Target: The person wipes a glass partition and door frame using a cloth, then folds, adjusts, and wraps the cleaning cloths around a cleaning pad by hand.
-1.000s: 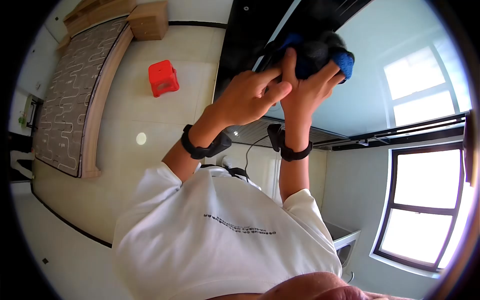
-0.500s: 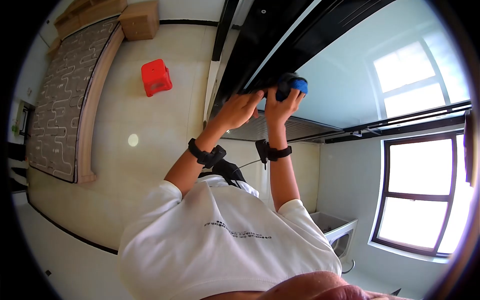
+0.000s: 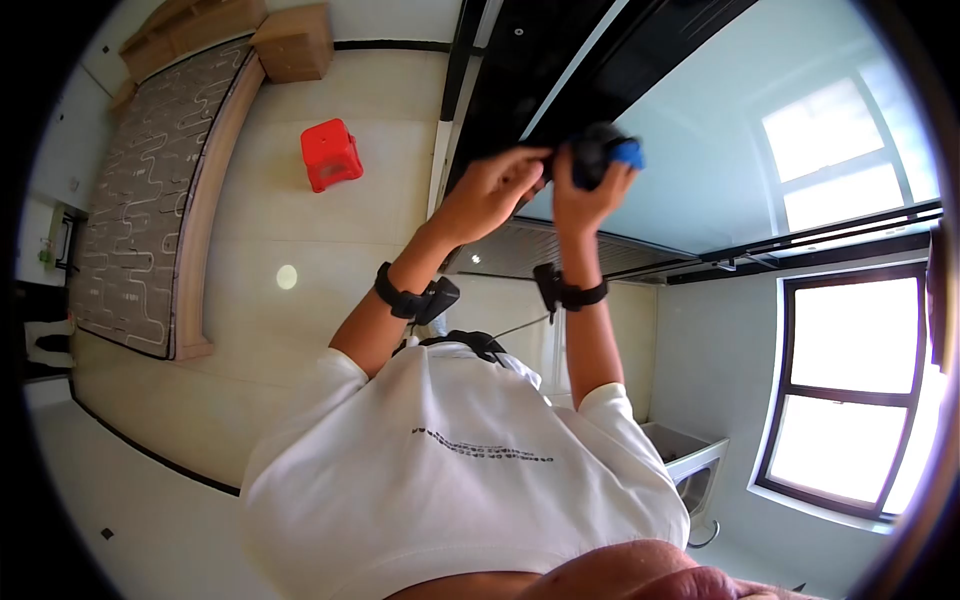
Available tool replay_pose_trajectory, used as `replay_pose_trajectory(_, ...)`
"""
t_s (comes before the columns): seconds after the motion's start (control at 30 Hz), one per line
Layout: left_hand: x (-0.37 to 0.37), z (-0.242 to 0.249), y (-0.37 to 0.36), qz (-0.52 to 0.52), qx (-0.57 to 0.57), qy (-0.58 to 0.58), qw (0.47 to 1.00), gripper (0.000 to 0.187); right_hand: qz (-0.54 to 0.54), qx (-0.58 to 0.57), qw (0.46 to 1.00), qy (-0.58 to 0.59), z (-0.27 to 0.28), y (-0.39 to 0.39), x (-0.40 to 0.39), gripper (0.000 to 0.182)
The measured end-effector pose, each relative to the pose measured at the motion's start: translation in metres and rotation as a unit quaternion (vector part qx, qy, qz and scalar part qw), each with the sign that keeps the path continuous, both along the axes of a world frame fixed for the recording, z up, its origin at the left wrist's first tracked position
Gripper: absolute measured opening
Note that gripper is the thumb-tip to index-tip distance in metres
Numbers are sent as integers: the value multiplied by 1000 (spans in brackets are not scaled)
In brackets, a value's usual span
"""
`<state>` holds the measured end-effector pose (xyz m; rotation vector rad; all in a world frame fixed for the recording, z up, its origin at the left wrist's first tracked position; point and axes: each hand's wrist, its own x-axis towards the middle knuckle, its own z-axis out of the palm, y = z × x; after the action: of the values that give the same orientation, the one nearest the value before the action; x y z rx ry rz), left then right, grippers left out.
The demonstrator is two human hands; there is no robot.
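My right hand (image 3: 587, 203) is wrapped around a dark round object (image 3: 594, 152) with a bright blue part (image 3: 627, 153) at its right side. Motion blur hides what kind of object it is. Just to the left, my left hand (image 3: 492, 195) has its fingers curled, thumb and forefinger reaching to a dark piece beside the right hand; I cannot tell what it grips. Both hands are raised in front of a tall black frame (image 3: 640, 75) and a glossy pale panel (image 3: 690, 140). Black straps with small devices circle both wrists.
On the tiled floor to the left stands a red stool (image 3: 331, 157). Beyond it is a bed with a patterned mattress (image 3: 150, 210) and a wooden nightstand (image 3: 292, 42). To the right are a sink (image 3: 700, 460) and a dark-framed window (image 3: 850, 390).
Both hands have risen slightly and moved right, the dark object with the blue part moving along in my right hand. The whole view has shifted a little.
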<state>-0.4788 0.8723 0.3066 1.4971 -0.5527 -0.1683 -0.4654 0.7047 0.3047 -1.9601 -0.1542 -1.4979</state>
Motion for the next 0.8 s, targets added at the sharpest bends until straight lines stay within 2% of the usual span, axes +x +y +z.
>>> replay_pose_trajectory(0.03,3,12,1,74,-12,-87,993,33,-32,-39,996,-70,2,-2,6,46)
replay_pose_trajectory(0.07,8,22,3,144,-19,-173,974,30,28,25,999,-34,49,-1,-2,44)
replay_pose_trajectory(0.1,12,28,1,184,-20,-215,959,28,16,20,998,-54,64,-4,-2,41)
replay_pose_trajectory(0.2,21,21,-6,179,-28,-263,948,28,-5,-5,994,-111,80,-13,3,45)
replay_pose_trajectory(0.23,17,18,-12,173,-17,-244,954,28,35,72,992,-99,80,-15,2,47)
replay_pose_trajectory(0.27,18,16,-11,150,11,-231,961,28,63,168,980,-91,74,-11,2,48)
replay_pose_trajectory(0.3,20,13,-14,158,1,-227,961,29,54,182,977,-94,62,-15,6,48)
replay_pose_trajectory(0.4,26,10,-22,160,-2,-226,961,27,-37,74,992,-98,-1,-23,20,52)
replay_pose_trajectory(0.47,29,7,-30,190,-34,-221,956,21,-36,54,995,-75,-29,-25,15,54)
replay_pose_trajectory(0.57,30,9,-31,194,0,-216,957,15,-48,9,997,55,-88,-33,-5,53)
replay_pose_trajectory(0.6,29,11,-33,195,-7,-201,960,13,-66,29,990,120,-134,-31,-12,51)
replay_pose_trajectory(0.63,31,7,-30,197,40,-169,965,13,-81,37,979,182,-163,-40,-17,48)
replay_pose_trajectory(0.67,33,8,-27,201,52,-195,959,13,-81,37,979,182,-164,-33,-26,48)
replay_pose_trajectory(0.73,37,11,-30,232,46,-221,946,12,-13,128,969,211,-149,-25,-26,46)
replay_pose_trajectory(0.77,35,14,-26,216,71,-226,947,12,-13,128,969,211,-140,-18,-31,46)
replay_pose_trajectory(0.8,36,16,-24,205,94,-233,946,12,43,240,949,201,-123,-15,-31,45)
